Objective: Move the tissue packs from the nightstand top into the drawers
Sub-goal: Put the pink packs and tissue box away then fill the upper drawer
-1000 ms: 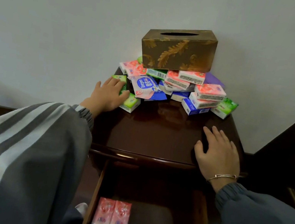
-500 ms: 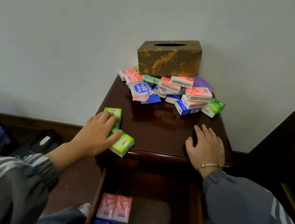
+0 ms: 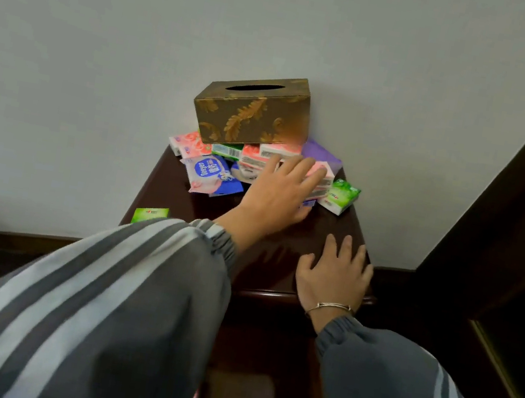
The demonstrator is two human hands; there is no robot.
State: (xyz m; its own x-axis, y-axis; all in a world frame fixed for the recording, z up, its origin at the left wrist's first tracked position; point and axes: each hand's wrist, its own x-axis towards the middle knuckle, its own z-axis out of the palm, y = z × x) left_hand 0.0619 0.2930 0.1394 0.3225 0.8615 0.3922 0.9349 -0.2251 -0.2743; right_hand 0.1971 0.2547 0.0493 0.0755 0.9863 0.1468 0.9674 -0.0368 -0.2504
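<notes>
left hand on tissue packs, right hand flat on nightstand

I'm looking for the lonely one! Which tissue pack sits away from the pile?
The green pack at the left edge of the nightstand, beside the striped sleeve. The other packs are heaped by the brown tissue box.

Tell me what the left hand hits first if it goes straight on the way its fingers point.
The stacked pink tissue packs at the right of the pile. The left hand points up and right, fingertips over or on them; contact is unclear from this view. Behind them sits a purple pack.
</notes>
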